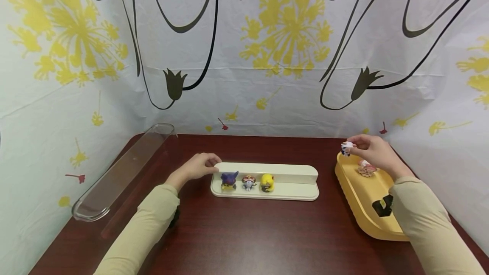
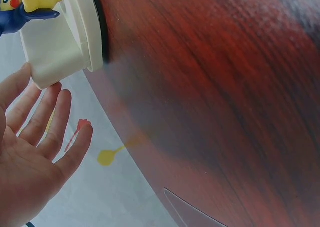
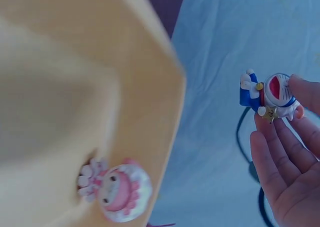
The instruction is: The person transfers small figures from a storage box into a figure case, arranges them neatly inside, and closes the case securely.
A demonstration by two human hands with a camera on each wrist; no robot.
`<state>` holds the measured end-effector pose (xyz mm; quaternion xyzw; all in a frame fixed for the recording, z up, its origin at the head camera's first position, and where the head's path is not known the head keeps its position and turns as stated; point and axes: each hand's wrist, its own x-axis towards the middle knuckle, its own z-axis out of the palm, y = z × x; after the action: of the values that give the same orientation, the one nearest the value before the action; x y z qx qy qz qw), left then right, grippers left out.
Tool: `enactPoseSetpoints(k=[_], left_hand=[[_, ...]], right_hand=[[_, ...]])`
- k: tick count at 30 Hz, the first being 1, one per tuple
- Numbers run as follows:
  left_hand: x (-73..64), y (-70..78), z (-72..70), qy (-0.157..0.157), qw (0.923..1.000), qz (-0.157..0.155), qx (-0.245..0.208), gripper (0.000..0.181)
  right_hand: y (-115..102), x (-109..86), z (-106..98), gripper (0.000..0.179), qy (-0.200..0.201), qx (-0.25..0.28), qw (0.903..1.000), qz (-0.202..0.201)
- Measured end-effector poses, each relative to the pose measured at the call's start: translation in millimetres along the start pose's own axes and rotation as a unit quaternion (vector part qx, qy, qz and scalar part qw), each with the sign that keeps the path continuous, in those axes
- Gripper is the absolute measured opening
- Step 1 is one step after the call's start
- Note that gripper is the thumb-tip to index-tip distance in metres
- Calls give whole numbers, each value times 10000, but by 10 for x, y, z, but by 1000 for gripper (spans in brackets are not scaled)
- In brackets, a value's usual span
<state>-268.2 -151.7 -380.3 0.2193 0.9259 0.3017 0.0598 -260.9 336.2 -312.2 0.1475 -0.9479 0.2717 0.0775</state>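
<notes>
My right hand (image 1: 376, 154) pinches a blue-and-white cat figurine (image 3: 272, 94) with an open red mouth, holding it above the far rim of a yellow tray (image 1: 357, 207). At the left end of a cream stepped display stand (image 1: 290, 191), my left hand (image 1: 196, 166) holds the corner between thumb and fingertips. Along the stand's lower step stand a dark blue and yellow figurine (image 1: 229, 180), a white-grey one with a reddish top (image 1: 248, 182), and a yellow one (image 1: 267, 182). A pink-and-white figurine (image 3: 120, 192) lies inside the tray.
A long clear plastic cover (image 1: 124, 173) lies along the table's left side. In the tray, a black item with a yellow mark (image 1: 383, 206) lies partly behind the right sleeve. Patterned white sheeting (image 1: 229, 54) surrounds the brown table (image 1: 244, 232).
</notes>
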Motion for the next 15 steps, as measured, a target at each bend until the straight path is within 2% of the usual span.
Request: enactPoseSetpoints(k=[15], left_hand=[[-4,-3,5,39,10000,36,-36,26]], right_hand=[[-387,46,51,33,161,-21,9986,-511]])
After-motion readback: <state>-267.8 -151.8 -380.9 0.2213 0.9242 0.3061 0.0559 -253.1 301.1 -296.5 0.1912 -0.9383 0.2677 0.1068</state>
